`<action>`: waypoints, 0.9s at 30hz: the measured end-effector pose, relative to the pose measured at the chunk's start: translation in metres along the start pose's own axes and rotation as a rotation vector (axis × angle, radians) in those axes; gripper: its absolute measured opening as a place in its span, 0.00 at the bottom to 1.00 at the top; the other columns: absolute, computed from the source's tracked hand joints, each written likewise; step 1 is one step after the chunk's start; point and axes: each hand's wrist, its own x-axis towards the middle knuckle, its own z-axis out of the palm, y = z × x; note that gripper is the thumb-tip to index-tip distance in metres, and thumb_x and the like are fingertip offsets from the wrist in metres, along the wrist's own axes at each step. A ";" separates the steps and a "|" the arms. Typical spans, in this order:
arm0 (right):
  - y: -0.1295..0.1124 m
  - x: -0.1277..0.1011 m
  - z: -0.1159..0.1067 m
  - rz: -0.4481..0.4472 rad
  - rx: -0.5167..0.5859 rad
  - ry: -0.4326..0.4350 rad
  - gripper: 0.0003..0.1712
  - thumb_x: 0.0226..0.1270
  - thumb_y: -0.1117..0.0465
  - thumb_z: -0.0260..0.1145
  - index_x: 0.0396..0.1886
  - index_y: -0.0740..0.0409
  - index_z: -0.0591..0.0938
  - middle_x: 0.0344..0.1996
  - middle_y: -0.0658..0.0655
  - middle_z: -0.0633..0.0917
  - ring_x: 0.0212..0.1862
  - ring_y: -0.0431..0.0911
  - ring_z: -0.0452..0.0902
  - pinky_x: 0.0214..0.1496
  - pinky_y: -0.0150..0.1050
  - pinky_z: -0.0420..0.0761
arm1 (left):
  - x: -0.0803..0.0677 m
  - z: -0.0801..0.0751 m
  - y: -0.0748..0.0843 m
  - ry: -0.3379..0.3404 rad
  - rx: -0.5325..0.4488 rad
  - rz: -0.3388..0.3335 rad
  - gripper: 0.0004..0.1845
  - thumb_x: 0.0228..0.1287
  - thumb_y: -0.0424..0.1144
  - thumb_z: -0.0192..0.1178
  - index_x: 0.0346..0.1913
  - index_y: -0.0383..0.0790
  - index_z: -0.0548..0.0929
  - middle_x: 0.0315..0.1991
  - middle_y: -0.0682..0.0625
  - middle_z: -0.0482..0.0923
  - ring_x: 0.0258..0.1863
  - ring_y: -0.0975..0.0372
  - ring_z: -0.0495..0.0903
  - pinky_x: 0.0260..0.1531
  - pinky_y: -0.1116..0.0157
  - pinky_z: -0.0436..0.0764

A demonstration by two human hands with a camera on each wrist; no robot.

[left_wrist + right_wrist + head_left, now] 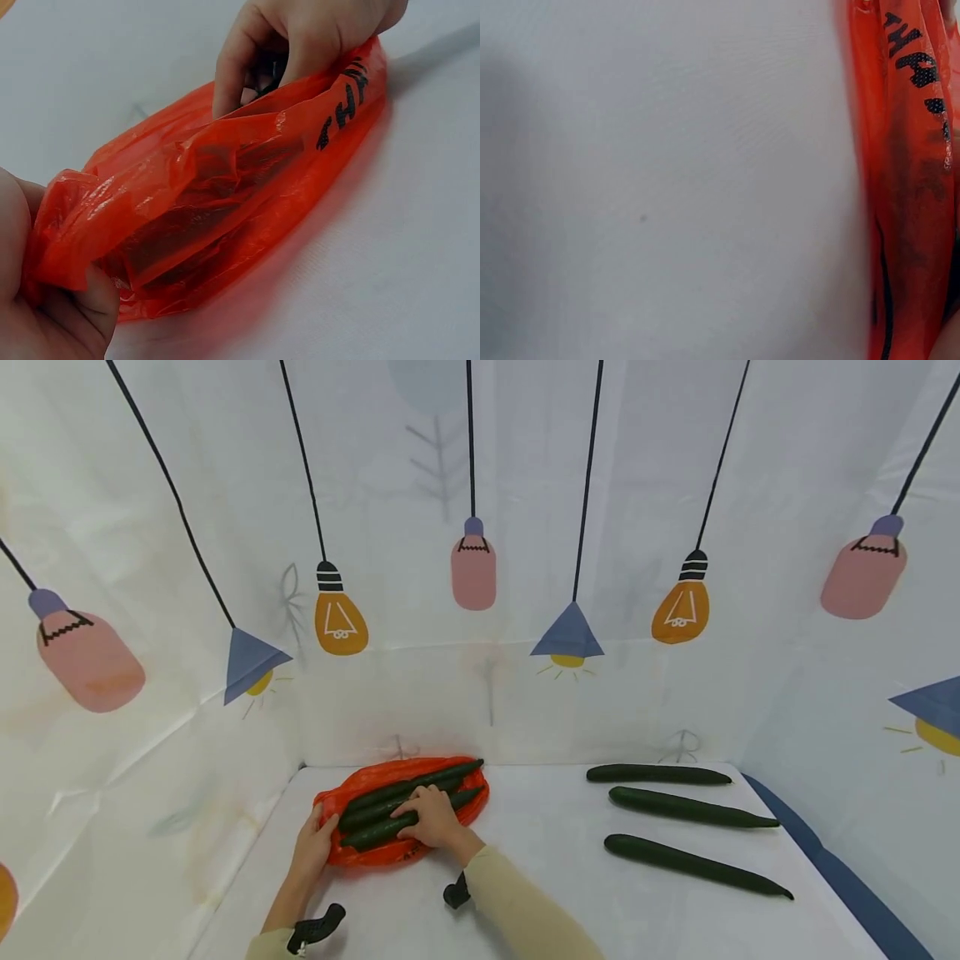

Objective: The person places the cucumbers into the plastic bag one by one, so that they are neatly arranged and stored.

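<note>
Left hand (315,843) pinching end of orange bag (397,852); right hand (431,818) flat, fingers straight, on cucumbers (390,810) inside, bench (540,860) beneath.

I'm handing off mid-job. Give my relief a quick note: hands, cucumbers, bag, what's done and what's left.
Left hand pinches the end of the orange bag on the table.
Right hand rests on the cucumbers in the bag; its fingers are at the bag's mouth.
Done: three cucumbers lie in the bag.
Left: three loose cucumbers wait to the right, probably to be bagged.
</note>
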 end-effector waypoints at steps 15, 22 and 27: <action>0.000 -0.013 -0.025 -0.046 0.151 0.077 0.12 0.51 0.48 0.66 0.36 0.43 0.83 0.35 0.40 0.74 0.41 0.36 0.64 0.46 0.34 0.68 | 0.003 -0.001 0.002 -0.022 0.036 0.028 0.34 0.64 0.44 0.48 0.68 0.39 0.47 0.65 0.38 0.48 0.63 0.47 0.47 0.58 0.48 0.51; -0.002 -0.035 -0.057 -0.099 0.173 -0.006 0.12 0.55 0.48 0.62 0.38 0.44 0.82 0.36 0.39 0.73 0.41 0.34 0.64 0.40 0.26 0.70 | 0.006 -0.001 0.002 0.036 0.083 0.091 0.18 0.65 0.37 0.48 0.56 0.36 0.65 0.54 0.41 0.63 0.52 0.53 0.62 0.50 0.56 0.65; 0.005 -0.052 -0.087 -0.141 0.199 -0.047 0.11 0.57 0.53 0.62 0.39 0.47 0.82 0.36 0.40 0.74 0.40 0.36 0.67 0.38 0.27 0.70 | 0.006 -0.006 0.008 -0.060 0.141 0.091 0.21 0.66 0.36 0.43 0.62 0.41 0.63 0.62 0.40 0.57 0.61 0.49 0.51 0.58 0.48 0.53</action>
